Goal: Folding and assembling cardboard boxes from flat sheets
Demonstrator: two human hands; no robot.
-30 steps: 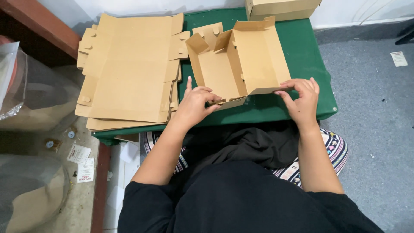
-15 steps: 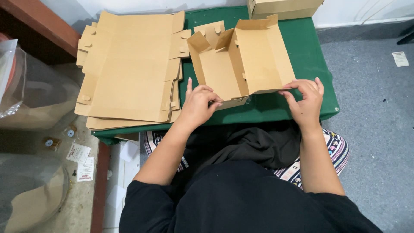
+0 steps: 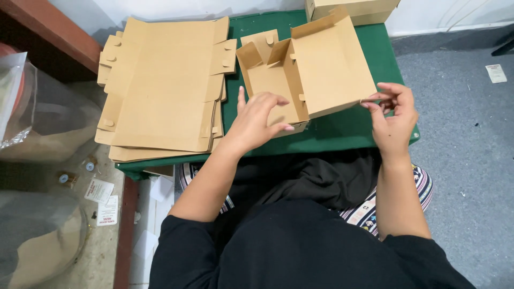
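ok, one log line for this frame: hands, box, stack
left hand: on half-folded box front wall | right hand: pinching box's right corner | flat cardboard stack: left, on green table

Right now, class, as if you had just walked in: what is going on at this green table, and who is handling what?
A seated person is folding a brown cardboard box on a small green table. The left hand rests on the box's near corner, fingers curled over the edge. The right hand pinches the corner of the raised flap on the other side. The box is half formed, with walls up and its top open. A stack of flat cardboard blanks lies to the left, and another box sits at the table's far edge.
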